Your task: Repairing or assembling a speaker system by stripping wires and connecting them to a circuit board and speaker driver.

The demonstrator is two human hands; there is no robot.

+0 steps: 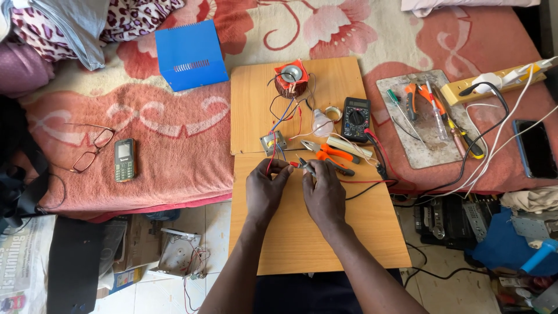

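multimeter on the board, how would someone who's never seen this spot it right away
Start at the wooden board lying across the red floral blanket. Near the right edge of its far panel, just beyond the orange-handled pliers, lies the multimeter. It is the only black box there, with a round dial on its face and a small grey screen above the dial.

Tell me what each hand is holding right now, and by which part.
The left hand pinches a red wire near its end; the right hand grips a small dark tool by its handle.
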